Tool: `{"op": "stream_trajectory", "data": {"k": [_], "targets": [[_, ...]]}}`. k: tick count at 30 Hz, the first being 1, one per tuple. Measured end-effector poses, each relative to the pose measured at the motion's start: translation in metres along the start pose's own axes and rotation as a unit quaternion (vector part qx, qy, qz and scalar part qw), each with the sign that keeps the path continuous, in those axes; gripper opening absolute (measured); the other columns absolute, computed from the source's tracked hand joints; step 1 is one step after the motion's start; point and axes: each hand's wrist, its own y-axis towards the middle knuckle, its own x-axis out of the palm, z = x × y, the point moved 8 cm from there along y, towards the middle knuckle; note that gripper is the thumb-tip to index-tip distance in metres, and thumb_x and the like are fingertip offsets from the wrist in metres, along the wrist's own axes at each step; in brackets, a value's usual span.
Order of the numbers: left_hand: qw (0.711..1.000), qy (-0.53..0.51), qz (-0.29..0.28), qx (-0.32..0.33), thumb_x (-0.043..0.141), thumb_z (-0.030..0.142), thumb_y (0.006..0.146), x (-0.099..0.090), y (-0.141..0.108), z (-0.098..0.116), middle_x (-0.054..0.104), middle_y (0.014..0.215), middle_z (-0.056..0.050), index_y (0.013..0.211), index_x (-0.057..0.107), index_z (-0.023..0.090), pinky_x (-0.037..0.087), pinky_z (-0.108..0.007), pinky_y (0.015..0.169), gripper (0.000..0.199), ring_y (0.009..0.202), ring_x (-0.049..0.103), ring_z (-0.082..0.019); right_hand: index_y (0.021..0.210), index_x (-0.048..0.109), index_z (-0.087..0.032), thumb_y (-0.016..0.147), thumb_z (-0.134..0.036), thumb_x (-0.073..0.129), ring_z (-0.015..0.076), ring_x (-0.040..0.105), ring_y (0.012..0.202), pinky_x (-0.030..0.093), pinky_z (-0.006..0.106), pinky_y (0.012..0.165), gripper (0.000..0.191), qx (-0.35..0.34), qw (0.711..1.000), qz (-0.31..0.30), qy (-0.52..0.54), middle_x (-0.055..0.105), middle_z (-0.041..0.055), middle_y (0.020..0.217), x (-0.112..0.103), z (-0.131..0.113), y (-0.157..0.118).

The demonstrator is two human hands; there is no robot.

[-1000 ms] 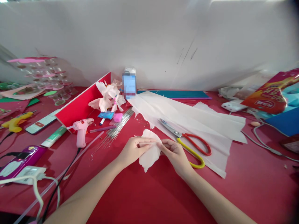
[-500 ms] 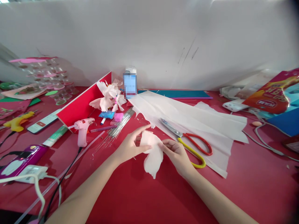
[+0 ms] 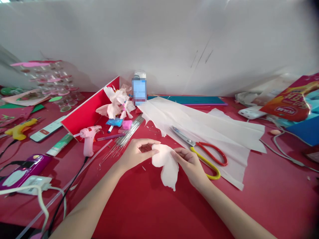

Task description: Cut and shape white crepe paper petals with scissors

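Observation:
A white paper piece with wavy edges hangs between my two hands, above the red table. My left hand pinches its upper left edge between thumb and fingers. At its upper right, my right hand grips it, thumb on top and fingers curled. Scissors with one red and one yellow handle lie just right of my right hand, partly on large white paper sheets. A bundle of thin wires rests beyond my left hand.
A pale paper flower leans by a red board. A pink glue gun stands at the left, its black cable running forward. A phone is propped at the wall. An orange-red packet lies at the right.
The paper piece has shifted slightly right and turned, and its lower lobe hangs further right. My left hand's fingers have moved down and closer together at its edge.

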Motion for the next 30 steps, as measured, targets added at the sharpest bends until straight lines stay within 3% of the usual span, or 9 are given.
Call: {"op": "stream_trajectory", "data": {"k": [8, 16, 30], "targets": [[0.999, -0.030, -0.001, -0.018, 0.072, 0.035, 0.076, -0.003, 0.002, -0.002, 0.073, 0.088, -0.003, 0.092, 0.071, 0.021, 0.055, -0.028, 0.072, 0.021, 0.080, 0.067, -0.018, 0.080, 0.067, -0.018, 0.078, -0.053, 0.067, 0.0152, 0.057, 0.059, 0.044, 0.026, 0.054, 0.034, -0.004, 1.000, 0.002, -0.006, 0.066, 0.0019, 0.069, -0.002, 0.001, 0.000], [0.988, -0.079, -0.108, -0.079, 0.074, 0.033, 0.074, 0.008, 0.005, -0.014, 0.068, 0.094, -0.003, 0.091, 0.065, 0.020, 0.051, -0.028, 0.077, 0.023, 0.087, 0.064, -0.016, 0.080, 0.067, -0.018, 0.078, -0.053, 0.066, 0.0147, 0.055, 0.059, 0.042, 0.026, 0.053, 0.035, -0.014, 0.999, 0.003, -0.034, 0.064, 0.0018, 0.068, -0.002, -0.004, 0.000], [0.988, -0.084, -0.022, -0.127, 0.073, 0.037, 0.073, -0.003, 0.007, -0.031, 0.066, 0.075, -0.001, 0.072, 0.062, 0.018, 0.051, -0.032, 0.079, 0.022, 0.077, 0.064, -0.017, 0.081, 0.067, -0.019, 0.082, -0.049, 0.063, 0.0165, 0.060, 0.065, 0.044, 0.027, 0.059, 0.031, -0.011, 0.998, -0.036, -0.058, 0.067, 0.0022, 0.073, 0.002, -0.003, 0.000]]}}
